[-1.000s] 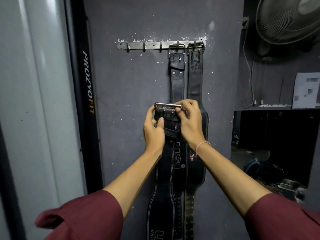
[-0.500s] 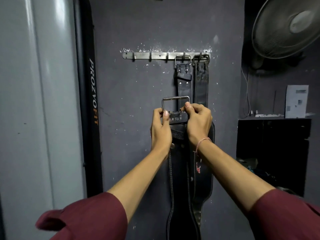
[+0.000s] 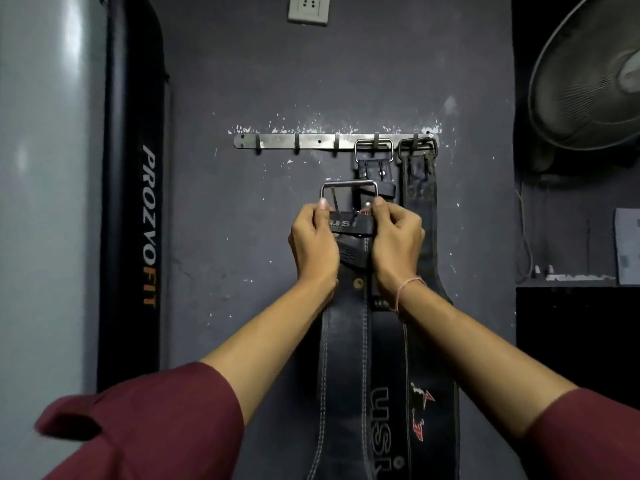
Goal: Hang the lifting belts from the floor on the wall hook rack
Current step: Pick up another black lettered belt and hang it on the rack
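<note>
I hold a black leather lifting belt (image 3: 344,355) upright against the wall. My left hand (image 3: 313,242) and my right hand (image 3: 398,242) both grip its top end, just under its steel buckle (image 3: 348,190). The buckle stands up, a little below the metal hook rack (image 3: 311,141) and under its bare middle hooks. Two other black belts hang from the rack's right hooks: one by a steel buckle (image 3: 374,151), and a wider one (image 3: 420,216) at the far right with red marks lower down.
A tall black punching bag (image 3: 133,209) with lettering stands left of the rack against the wall. A wall fan (image 3: 588,74) sits at the upper right above a dark shelf (image 3: 575,282). A socket (image 3: 308,8) is above the rack.
Both hands have raised the belt's buckle end towards the rack. The buckle has turned from lying flat to standing upright.
</note>
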A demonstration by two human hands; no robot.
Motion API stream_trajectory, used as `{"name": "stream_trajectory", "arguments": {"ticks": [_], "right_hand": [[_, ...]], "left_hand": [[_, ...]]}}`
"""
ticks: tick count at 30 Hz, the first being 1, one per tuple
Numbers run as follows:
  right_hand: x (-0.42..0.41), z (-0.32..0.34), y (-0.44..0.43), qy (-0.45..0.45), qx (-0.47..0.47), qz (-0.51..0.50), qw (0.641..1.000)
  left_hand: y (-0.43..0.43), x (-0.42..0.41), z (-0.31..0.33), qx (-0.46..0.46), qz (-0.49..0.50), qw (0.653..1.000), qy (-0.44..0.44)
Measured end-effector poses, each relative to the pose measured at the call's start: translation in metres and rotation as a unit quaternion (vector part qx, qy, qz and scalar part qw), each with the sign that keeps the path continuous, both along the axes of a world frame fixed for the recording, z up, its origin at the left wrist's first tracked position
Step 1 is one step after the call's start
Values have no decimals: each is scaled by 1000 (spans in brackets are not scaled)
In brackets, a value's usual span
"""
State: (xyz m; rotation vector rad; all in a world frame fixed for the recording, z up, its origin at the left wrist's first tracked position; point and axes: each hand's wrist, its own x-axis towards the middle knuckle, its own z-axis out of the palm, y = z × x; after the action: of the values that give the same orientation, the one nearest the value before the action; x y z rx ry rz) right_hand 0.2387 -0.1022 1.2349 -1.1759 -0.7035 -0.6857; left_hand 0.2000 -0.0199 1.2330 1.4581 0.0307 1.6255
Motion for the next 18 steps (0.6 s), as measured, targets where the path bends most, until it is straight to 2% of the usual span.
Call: {"name": "stream_trajectory", "arguments": {"ticks": [5, 11, 15, 18], "right_hand": [[50, 65, 30, -12, 11, -4, 1000], [102, 138, 59, 13, -35, -30, 999], [127, 166, 71, 5, -77, -48, 996], [138, 176, 80, 7, -67, -33, 997]], "left_hand": [[35, 48, 58, 9, 73, 997, -16], [60, 91, 133, 18, 125, 992, -3], [73, 112, 157, -5, 143, 990, 10], [82, 121, 163, -21, 140, 990, 8]]}}
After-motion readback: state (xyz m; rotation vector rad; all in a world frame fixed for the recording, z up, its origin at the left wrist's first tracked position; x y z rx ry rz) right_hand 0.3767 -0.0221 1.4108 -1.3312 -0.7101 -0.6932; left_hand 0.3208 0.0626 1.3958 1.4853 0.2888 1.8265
